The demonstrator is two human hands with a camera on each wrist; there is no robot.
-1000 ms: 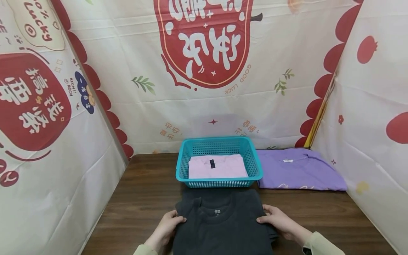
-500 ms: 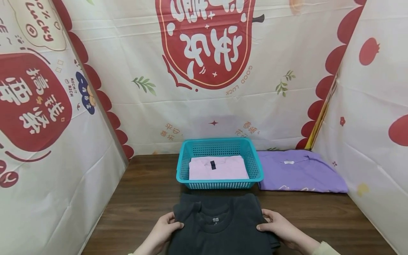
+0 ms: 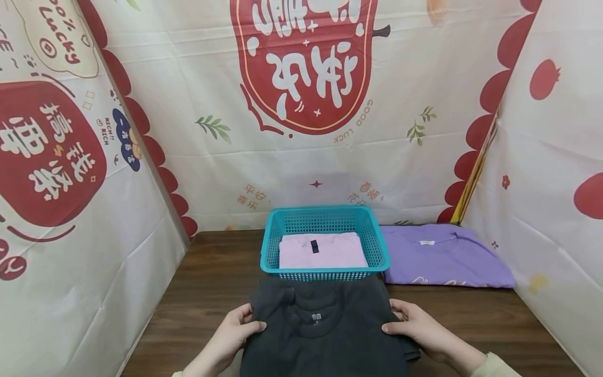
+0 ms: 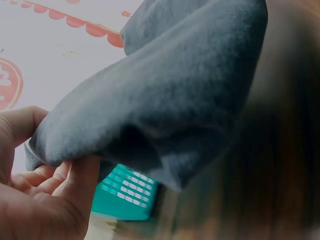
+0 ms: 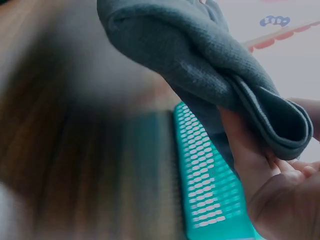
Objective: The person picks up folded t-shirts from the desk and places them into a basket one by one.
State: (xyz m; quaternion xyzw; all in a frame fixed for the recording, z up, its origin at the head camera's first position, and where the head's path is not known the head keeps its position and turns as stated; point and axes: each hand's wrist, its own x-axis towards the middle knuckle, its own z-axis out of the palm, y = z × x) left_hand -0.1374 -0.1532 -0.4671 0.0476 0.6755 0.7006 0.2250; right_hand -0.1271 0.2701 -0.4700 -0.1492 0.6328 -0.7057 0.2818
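A dark grey folded T-shirt with a small white neck print is held between both hands in the head view. My left hand pinches its left edge, thumb on top and fingers beneath. On the opposite edge, my right hand grips the same way. In the left wrist view the grey cloth hangs from the thumb and fingers, off the tabletop. Rolled layers of the shirt show in the right wrist view. Just beyond its far edge stands a teal plastic basket with a folded pink shirt inside.
A folded purple shirt lies right of the basket on the dark wooden table. Printed white cloth walls close off the back and both sides.
The grey shirt has been raised, and its far edge now reaches the basket's front. Both hands still grip its edges and stand slightly farther apart. The basket and purple shirt stay put.
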